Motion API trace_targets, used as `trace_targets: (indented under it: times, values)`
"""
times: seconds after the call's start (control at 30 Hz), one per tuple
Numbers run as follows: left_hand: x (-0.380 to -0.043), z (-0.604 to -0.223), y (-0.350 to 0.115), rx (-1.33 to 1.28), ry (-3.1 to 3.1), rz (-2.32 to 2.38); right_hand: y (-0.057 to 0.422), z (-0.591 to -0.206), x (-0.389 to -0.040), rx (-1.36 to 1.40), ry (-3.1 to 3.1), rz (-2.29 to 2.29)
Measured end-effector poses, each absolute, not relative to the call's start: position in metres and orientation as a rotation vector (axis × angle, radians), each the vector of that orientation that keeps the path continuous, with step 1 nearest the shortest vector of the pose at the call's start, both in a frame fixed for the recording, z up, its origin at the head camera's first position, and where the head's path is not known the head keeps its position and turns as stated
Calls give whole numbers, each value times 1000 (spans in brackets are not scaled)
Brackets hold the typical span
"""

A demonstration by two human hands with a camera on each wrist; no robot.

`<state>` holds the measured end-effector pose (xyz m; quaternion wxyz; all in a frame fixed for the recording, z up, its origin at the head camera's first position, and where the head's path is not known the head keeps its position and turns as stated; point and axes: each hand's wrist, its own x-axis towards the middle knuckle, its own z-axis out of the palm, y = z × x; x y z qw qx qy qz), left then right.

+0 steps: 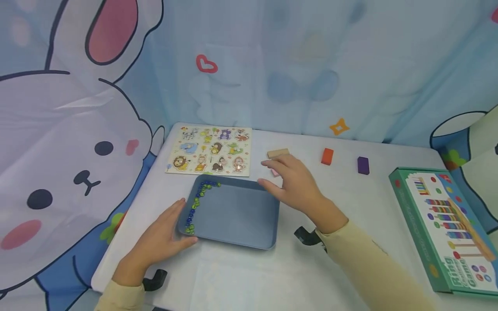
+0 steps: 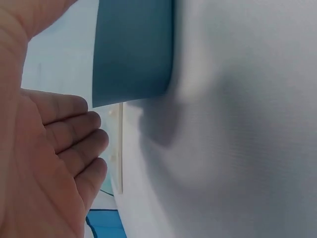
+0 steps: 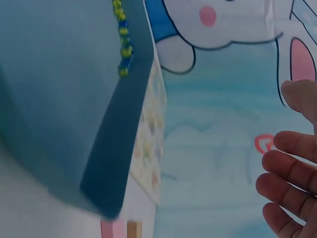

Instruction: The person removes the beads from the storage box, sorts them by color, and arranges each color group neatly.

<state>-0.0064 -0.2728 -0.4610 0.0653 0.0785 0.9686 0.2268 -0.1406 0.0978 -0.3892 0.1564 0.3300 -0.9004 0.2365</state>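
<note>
A blue-grey rectangular tray [image 1: 237,211] lies on the white table. Small blue and green beads [image 1: 196,203] line its left side and its far left corner. Beside the tray's left edge is my left hand [image 1: 161,239], fingers extended, the thumb near the front rim; in the left wrist view the fingertips are close to the tray wall [image 2: 133,54], and contact cannot be told. My right hand [image 1: 293,183] hovers over the far right corner with its fingers spread and nothing held. In the right wrist view its fingers [image 3: 287,163] are apart from the tray.
An animal puzzle board [image 1: 210,151] lies behind the tray. A beige block [image 1: 278,152], a pink block [image 1: 274,172] partly hidden by my right hand, an orange block [image 1: 327,156] and a purple block [image 1: 363,165] are spread along the back. A green game box [image 1: 447,233] is at the right.
</note>
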Motion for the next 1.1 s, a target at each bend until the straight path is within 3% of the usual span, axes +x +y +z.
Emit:
trace_targets:
  times: [0.53, 1.1]
  values:
    - [-3, -473, -274, 216, 2972, 718, -16, -407, -151, 1310, -2583, 651]
    - [0, -478, -272, 201, 3013, 751, -73, -446, -159, 1643, -2720, 491]
